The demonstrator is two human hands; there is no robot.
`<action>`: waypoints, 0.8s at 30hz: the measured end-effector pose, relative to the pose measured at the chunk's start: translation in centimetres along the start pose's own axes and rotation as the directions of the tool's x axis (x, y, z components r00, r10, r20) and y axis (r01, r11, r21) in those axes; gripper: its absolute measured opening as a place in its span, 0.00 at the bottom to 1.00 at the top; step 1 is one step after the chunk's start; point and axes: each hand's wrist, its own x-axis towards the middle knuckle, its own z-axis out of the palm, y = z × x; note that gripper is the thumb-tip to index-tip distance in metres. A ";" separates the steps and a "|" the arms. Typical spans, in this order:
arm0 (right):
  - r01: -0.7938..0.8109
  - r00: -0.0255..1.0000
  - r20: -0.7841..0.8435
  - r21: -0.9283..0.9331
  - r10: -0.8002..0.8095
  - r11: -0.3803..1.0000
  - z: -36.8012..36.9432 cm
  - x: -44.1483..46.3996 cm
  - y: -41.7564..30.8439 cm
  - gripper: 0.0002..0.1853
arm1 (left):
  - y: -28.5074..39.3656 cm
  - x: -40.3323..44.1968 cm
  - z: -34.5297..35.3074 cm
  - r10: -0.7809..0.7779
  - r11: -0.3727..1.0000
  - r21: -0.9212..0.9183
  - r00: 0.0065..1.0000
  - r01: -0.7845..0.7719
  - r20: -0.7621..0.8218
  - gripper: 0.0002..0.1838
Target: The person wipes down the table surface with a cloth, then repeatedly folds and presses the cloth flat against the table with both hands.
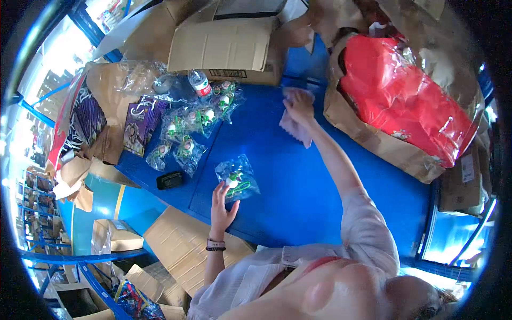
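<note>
My left hand [222,209] lies with its fingers stretched out at the edge of a clear plastic bag [246,169]. Inside that bag is a small white trinket with a green cord [241,186]. Farther off, my right hand [300,105] presses a pale pink cloth [296,131] against the blue tabletop [298,197], its fingers bent over it. Similar bagged trinkets [186,152] lie in a loose group to the left. A small black object [169,180] rests near the table's left edge.
A carton [218,48] and a bottle [199,84] stand at the back. Purple printed paper bags [140,125] lean at the left. An open box with red plastic-wrapped goods [400,90] fills the right side. Flattened cardboard [186,242] lies below the near edge.
</note>
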 end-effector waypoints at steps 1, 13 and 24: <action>0.113 0.993 -0.053 0.174 -0.105 0.978 0.2 -1.3 -0.5 0.20 | 0.1 -0.1 0.1 0.003 1.000 -0.005 1.000 -0.003 0.007 0.30; 0.193 0.896 0.351 0.245 -0.272 0.950 -12.8 -27.5 -5.1 0.30 | 0.7 0.1 -0.3 -0.010 0.999 -0.043 0.999 0.008 -0.049 0.26; -0.570 0.810 -0.440 -0.437 0.388 0.696 -25.7 -38.1 26.9 0.24 | 0.4 0.1 -0.3 -0.020 0.998 -0.069 0.998 0.016 -0.067 0.24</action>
